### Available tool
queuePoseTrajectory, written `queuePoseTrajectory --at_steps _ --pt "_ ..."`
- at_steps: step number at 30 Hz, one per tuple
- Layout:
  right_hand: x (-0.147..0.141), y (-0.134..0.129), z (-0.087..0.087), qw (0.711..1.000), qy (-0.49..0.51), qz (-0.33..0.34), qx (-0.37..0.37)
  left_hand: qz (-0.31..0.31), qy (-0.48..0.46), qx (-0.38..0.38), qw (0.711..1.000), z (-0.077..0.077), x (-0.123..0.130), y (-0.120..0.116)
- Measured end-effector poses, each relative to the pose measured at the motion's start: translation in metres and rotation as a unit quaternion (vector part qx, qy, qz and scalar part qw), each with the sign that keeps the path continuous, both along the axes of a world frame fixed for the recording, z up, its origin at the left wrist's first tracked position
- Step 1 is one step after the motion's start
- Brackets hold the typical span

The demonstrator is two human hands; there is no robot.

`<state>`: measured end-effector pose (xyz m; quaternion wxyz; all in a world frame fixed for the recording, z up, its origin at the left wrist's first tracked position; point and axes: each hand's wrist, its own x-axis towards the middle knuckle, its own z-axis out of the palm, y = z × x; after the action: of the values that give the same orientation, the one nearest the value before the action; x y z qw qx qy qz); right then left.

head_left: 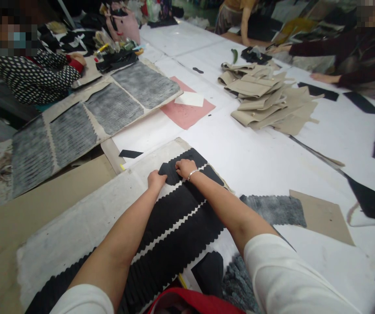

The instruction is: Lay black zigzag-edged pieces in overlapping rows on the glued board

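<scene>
A pale board point(86, 213) lies before me, bearing rows of overlapping black pieces point(180, 222) with scalloped edges. Near the far end of the top row, my left hand point(157, 179) pinches the left edge of a small black piece point(170, 174), which looks like fabric. Just to the right, my right hand point(186, 168), with a bracelet at the wrist, has its fingers curled on the same piece. My left forearm hides part of the rows.
Another board point(48, 126) with grey-coated pieces lies at left, beside a person in polka-dot sleeves. A beige fabric pile point(262, 93) and a pink sheet point(190, 115) lie beyond. Grey strips point(274, 209) are near my right arm. Other people work across the table.
</scene>
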<state>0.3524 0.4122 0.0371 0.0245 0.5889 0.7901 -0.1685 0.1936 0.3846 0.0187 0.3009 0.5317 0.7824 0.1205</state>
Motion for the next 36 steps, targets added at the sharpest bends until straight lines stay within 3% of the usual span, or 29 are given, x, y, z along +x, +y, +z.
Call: queuePoseTrajectory --at_steps 11,14,17,20,23,26,29,32,36 --pt "-0.004 0.002 0.002 0.999 -0.002 -0.024 -0.023 0.016 -0.040 0.029 0.999 -0.010 -0.005 -0.002" --pt "-0.005 -0.001 0.008 0.999 0.015 -0.030 -0.015 0.028 -0.094 0.067 0.993 -0.010 -0.008 -0.005" --pt "-0.005 -0.006 0.016 0.994 0.103 -0.045 0.013 0.068 -0.263 0.088 0.958 -0.006 -0.009 -0.012" --pt "-0.006 -0.012 0.022 0.969 0.232 -0.074 -0.035 0.106 -0.455 0.056 0.882 0.007 -0.008 -0.022" --pt "-0.008 -0.017 0.022 0.911 0.363 -0.100 -0.170 0.112 -0.568 0.028 0.815 0.023 -0.007 -0.033" --pt "-0.010 -0.021 0.021 0.851 0.455 -0.108 -0.241 0.098 -0.622 -0.017 0.777 0.035 -0.011 -0.038" --pt "-0.013 -0.025 0.020 0.847 0.468 -0.117 -0.222 0.104 -0.620 -0.049 0.776 0.039 -0.016 -0.038" --pt "-0.016 -0.029 0.020 0.862 0.452 -0.138 -0.185 0.126 -0.595 -0.043 0.793 0.037 -0.016 -0.037" --pt "-0.019 -0.030 0.017 0.864 0.442 -0.170 -0.169 0.146 -0.592 -0.022 0.792 0.033 -0.014 -0.038"
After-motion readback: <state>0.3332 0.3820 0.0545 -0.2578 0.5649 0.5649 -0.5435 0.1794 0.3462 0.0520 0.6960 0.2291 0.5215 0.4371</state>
